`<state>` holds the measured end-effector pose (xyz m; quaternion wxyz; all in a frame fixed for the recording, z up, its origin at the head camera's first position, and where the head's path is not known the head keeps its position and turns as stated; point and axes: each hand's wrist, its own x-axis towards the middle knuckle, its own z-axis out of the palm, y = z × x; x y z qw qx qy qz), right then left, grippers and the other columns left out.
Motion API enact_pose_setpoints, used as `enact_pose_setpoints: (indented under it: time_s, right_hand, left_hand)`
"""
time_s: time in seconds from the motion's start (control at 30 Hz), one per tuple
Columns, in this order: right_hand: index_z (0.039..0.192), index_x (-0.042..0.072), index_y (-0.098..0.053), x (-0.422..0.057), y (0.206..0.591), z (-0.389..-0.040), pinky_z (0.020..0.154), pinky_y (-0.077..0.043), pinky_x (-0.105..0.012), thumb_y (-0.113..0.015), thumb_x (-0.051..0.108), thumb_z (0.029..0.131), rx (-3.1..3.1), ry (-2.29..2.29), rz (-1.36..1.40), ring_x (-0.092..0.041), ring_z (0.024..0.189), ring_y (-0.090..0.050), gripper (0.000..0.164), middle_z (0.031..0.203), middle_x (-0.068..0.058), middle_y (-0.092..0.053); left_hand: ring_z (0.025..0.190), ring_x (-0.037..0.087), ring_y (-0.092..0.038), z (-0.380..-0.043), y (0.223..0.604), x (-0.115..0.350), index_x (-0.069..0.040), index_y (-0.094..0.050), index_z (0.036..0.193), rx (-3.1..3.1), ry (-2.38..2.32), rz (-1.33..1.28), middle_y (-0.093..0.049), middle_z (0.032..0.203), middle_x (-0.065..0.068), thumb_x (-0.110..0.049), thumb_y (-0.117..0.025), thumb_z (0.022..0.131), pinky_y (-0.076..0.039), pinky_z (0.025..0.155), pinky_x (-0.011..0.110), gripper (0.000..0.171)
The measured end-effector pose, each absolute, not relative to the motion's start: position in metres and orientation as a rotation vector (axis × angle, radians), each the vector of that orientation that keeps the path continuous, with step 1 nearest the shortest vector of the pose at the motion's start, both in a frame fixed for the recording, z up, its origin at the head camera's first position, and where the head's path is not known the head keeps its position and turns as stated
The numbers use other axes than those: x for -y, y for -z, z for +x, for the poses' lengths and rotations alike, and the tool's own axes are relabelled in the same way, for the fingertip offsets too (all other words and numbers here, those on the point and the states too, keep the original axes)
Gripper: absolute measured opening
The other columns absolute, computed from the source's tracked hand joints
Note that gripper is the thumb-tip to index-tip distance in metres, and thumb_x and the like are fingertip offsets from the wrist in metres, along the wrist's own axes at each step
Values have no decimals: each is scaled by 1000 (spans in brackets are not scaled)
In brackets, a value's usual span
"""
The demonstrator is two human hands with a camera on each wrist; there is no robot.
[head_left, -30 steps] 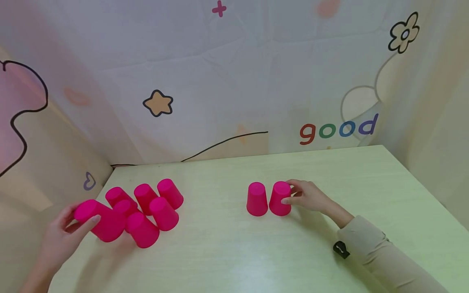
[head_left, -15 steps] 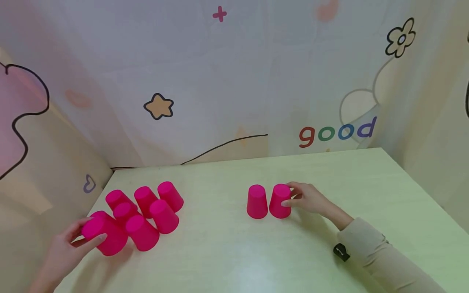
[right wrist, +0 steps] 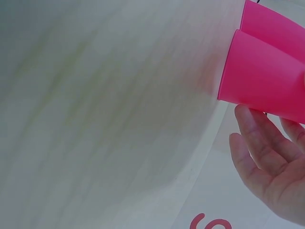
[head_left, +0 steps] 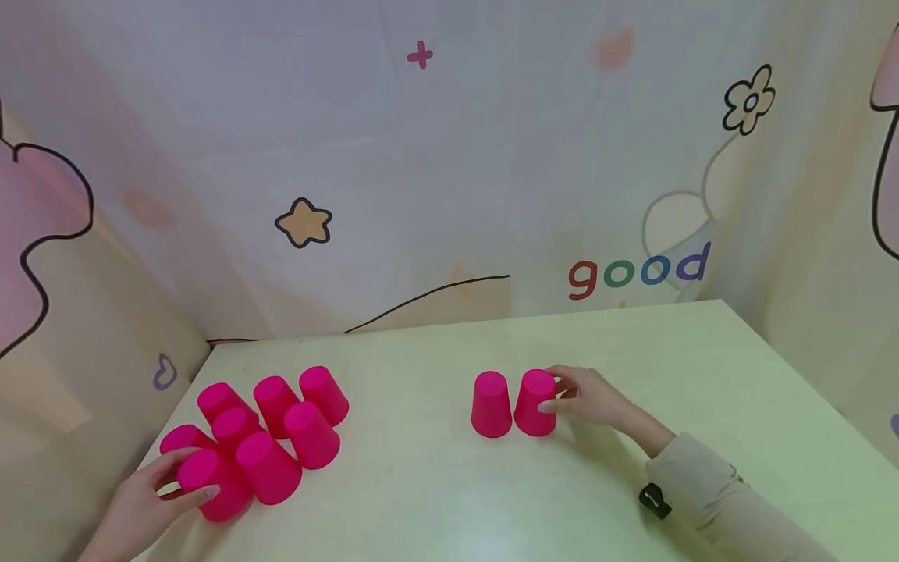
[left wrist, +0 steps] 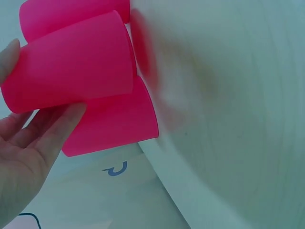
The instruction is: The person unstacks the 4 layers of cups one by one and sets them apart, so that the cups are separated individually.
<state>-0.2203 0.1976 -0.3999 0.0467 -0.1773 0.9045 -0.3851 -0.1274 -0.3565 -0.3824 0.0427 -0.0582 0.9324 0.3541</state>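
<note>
Upside-down pink cups stand on the table in two groups. At the front left corner of the left group, my left hand (head_left: 143,503) grips a cup (head_left: 225,492) between thumb and fingers. In the left wrist view that held cup (left wrist: 71,62) overlaps another cup (left wrist: 116,121) behind it. Further right, my right hand (head_left: 590,398) holds the side of a cup (head_left: 535,402), thumb in front and fingers behind. Close on that cup's left stands a second cup (head_left: 491,406). The right wrist view shows fingertips (right wrist: 243,112) at the wall of the held cup (right wrist: 262,71).
Several more cups (head_left: 269,468) are packed in slanting rows beside my left hand. A small black object (head_left: 655,500) lies by the right sleeve (head_left: 702,476). Behind the pale table (head_left: 421,499) hangs a printed cloth (head_left: 421,179).
My left hand has brought its cup down and slightly right, to the front of the left group, uncovering a cup behind. The right hand stays on its cup. The head view has tilted up slightly.
</note>
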Motion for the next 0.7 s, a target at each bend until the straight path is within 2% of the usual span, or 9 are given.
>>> enact_pose_setpoints:
  time_s: [0.17,0.3,0.5,0.7]
  right_hand:
    - [116,2,-54,-198,401,-220,69,-52,-33,-74,24,75,-2770,1177,-539,-22,88,-58,50,100,-7,-61]
    - [115,2,-55,-198,403,-219,70,-52,-33,-74,25,75,-2766,1184,-537,-21,88,-58,50,100,-7,-61]
    - [116,2,-54,-198,403,-218,69,-52,-33,-74,25,76,-2750,1188,-542,-22,88,-58,50,100,-7,-61]
    - [116,2,-54,-199,402,-220,69,-52,-34,-74,26,76,-2767,1172,-544,-23,89,-58,50,100,-7,-61]
  left_hand:
    - [98,43,-50,-134,388,354,12,-35,128,-2843,-1058,-164,-47,114,31,-30,-76,72,-54,68,40,81]
    - [102,46,-47,-134,391,354,12,-32,129,-2829,-1093,-171,-44,117,33,-26,-75,74,-54,69,41,80]
    - [103,43,-48,-130,382,352,8,-30,132,-2871,-1129,-173,-43,121,30,-34,-73,76,-53,74,40,83]
    - [105,41,-48,-130,361,344,4,-32,134,-3035,-1085,14,-46,123,28,-33,-68,81,-53,75,39,75]
